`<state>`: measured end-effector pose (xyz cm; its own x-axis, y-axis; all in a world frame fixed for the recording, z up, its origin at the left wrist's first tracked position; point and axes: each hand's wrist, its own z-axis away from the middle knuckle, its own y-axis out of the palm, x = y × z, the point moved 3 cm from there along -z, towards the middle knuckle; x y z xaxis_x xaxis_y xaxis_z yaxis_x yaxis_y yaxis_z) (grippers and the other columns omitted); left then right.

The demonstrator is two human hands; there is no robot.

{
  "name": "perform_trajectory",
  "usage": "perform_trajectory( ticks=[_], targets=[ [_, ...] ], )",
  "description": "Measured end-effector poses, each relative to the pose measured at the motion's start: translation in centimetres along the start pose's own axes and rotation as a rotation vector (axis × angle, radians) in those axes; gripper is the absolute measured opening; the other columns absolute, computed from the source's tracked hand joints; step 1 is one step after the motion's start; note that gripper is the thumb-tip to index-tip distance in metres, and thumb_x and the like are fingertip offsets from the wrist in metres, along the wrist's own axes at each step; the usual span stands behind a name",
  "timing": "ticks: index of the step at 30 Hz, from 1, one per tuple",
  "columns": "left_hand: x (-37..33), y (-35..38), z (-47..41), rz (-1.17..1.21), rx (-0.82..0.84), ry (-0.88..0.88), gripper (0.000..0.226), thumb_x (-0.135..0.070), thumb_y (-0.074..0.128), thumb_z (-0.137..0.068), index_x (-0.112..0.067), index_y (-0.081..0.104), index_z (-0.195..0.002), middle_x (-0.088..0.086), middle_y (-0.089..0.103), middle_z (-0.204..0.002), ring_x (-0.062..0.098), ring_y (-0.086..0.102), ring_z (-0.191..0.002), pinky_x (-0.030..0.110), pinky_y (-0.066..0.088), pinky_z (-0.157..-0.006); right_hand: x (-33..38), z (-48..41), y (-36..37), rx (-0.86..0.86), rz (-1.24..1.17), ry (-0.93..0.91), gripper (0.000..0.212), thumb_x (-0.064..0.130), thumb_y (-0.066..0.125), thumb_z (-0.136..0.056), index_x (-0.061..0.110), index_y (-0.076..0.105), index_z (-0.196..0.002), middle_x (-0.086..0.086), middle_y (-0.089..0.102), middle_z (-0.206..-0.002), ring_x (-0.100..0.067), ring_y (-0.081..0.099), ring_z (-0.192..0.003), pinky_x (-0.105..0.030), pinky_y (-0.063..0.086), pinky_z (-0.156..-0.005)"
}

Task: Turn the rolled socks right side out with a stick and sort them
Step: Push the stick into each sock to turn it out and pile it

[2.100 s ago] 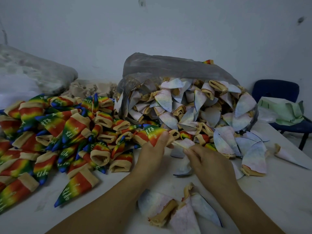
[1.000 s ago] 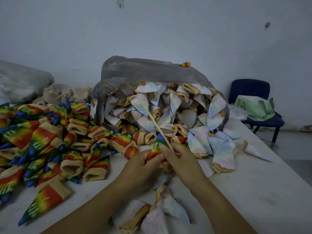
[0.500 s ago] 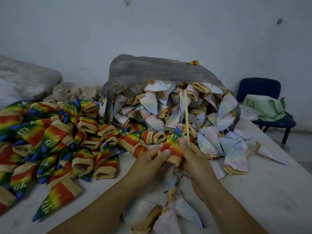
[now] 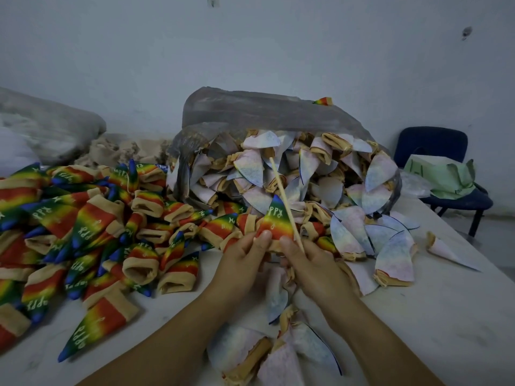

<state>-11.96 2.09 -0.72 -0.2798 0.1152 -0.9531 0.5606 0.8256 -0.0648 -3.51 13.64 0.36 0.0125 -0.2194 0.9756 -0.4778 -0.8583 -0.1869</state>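
Note:
Between both hands stands a rainbow sock (image 4: 276, 221), right side out, its blue tip pointing up. My left hand (image 4: 245, 254) pinches its lower left edge. My right hand (image 4: 312, 266) holds its lower right edge and a thin wooden stick (image 4: 282, 195) that slants up and to the left beside the sock. A heap of rainbow socks (image 4: 83, 227) covers the table's left side. Pale inside-out socks (image 4: 306, 174) spill from a grey plastic bag (image 4: 264, 112) behind my hands. A few more pale socks (image 4: 281, 349) lie near my forearms.
The white table (image 4: 446, 316) runs to an edge on the right. Beyond that edge a blue chair (image 4: 446, 174) carries green paper (image 4: 443, 174). A second filled bag (image 4: 50, 129) and beige cuffs (image 4: 119, 149) lie at the back left against the wall.
The sock went from half hidden between my hands to standing upright, rainbow side out. The stick came out of it and swung from upright to slanting left.

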Motion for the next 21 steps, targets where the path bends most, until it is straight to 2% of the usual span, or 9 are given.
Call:
perform_trajectory(
  ticks=[3, 5, 7, 8, 11, 13, 17, 19, 21],
  targets=[
    [0.1, 0.2, 0.1, 0.047, 0.028, -0.046, 0.035, -0.043, 0.05, -0.092, -0.016, 0.07, -0.097, -0.014, 0.073, -0.088, 0.0, 0.068, -0.083, 0.012, 0.05, -0.07, 0.0, 0.1, 0.3, 0.039, -0.06, 0.007, 0.023, 0.038, 0.058, -0.09, 0.016, 0.063, -0.094, 0.01, 0.067, -0.065, 0.003, 0.061, -0.055, -0.009, 0.043, -0.048],
    [0.4, 0.1, 0.1, 0.184, 0.03, -0.151, 0.028, -0.036, 0.053, -0.096, -0.018, 0.075, -0.092, -0.002, 0.075, -0.091, 0.012, 0.07, -0.088, 0.02, 0.053, -0.077, 0.2, 0.2, 0.2, 0.068, -0.087, 0.009, 0.021, 0.033, 0.058, -0.091, 0.013, 0.062, -0.096, 0.003, 0.067, -0.07, -0.001, 0.062, -0.059, -0.01, 0.045, -0.05],
    [0.4, 0.2, 0.1, 0.404, 0.046, -0.297, 0.027, -0.031, 0.059, -0.093, -0.017, 0.072, -0.074, 0.006, 0.065, -0.073, 0.021, 0.06, -0.071, 0.029, 0.048, -0.072, 0.4, 0.4, 0.3, 0.111, -0.043, -0.014, 0.022, 0.033, 0.058, -0.091, 0.012, 0.06, -0.096, 0.0, 0.065, -0.074, -0.001, 0.06, -0.06, -0.01, 0.045, -0.052],
    [0.5, 0.2, 0.1, 0.496, 0.062, -0.354, 0.029, -0.032, 0.06, -0.089, -0.016, 0.067, -0.066, 0.005, 0.054, -0.062, 0.019, 0.05, -0.063, 0.031, 0.042, -0.068, 0.6, 0.5, 0.5, 0.135, -0.036, -0.027, 0.019, 0.033, 0.058, -0.092, 0.014, 0.061, -0.094, 0.003, 0.066, -0.072, 0.001, 0.06, -0.06, -0.009, 0.045, -0.052],
    [0.8, 0.3, 0.0, 0.625, 0.115, -0.42, 0.032, -0.034, 0.058, -0.087, -0.014, 0.06, -0.061, 0.002, 0.041, -0.054, 0.015, 0.038, -0.056, 0.029, 0.035, -0.061, 0.8, 0.5, 0.6, 0.19, -0.057, -0.06, 0.009, 0.03, 0.057, -0.092, 0.025, 0.064, -0.089, 0.014, 0.068, -0.066, 0.007, 0.06, -0.058, -0.007, 0.043, -0.051],
    [0.8, 0.2, 0.0, 0.569, 0.158, -0.363, 0.03, -0.038, 0.058, -0.089, -0.013, 0.06, -0.072, 0.001, 0.046, -0.059, 0.013, 0.042, -0.058, 0.025, 0.04, -0.06, 0.7, 0.4, 0.2, 0.174, -0.067, -0.056, 0.009, 0.033, 0.057, -0.091, 0.027, 0.064, -0.089, 0.016, 0.066, -0.062, 0.008, 0.058, -0.053, -0.006, 0.04, -0.047],
    [0.6, 0.5, 0.2, 0.249, 0.222, -0.217, 0.03, -0.047, 0.061, -0.086, -0.019, 0.071, -0.092, -0.005, 0.068, -0.079, 0.004, 0.059, -0.07, 0.016, 0.048, -0.064, -0.1, 0.2, -0.5, 0.103, -0.072, -0.045, 0.022, 0.044, 0.056, -0.087, 0.024, 0.064, -0.093, 0.021, 0.058, -0.052, 0.01, 0.052, -0.045, -0.005, 0.036, -0.041],
    [0.7, 0.4, 0.1, 0.093, 0.181, -0.188, 0.036, -0.055, 0.061, -0.078, -0.023, 0.07, -0.089, -0.013, 0.068, -0.073, -0.001, 0.058, -0.066, 0.013, 0.046, -0.061, -0.4, 0.1, -0.6, 0.066, -0.059, -0.032, 0.03, 0.051, 0.056, -0.082, 0.022, 0.063, -0.086, 0.019, 0.057, -0.051, 0.008, 0.051, -0.043, -0.005, 0.035, -0.04],
    [0.9, 0.1, 0.1, 0.059, 0.148, -0.186, 0.036, -0.058, 0.06, -0.076, -0.024, 0.068, -0.079, -0.013, 0.063, -0.064, -0.002, 0.056, -0.058, 0.013, 0.044, -0.056, -0.6, -0.1, -0.5, 0.037, -0.048, -0.03, 0.033, 0.056, 0.055, -0.079, 0.025, 0.064, -0.084, 0.018, 0.058, -0.052, 0.007, 0.05, -0.043, -0.005, 0.035, -0.04]
  ],
)
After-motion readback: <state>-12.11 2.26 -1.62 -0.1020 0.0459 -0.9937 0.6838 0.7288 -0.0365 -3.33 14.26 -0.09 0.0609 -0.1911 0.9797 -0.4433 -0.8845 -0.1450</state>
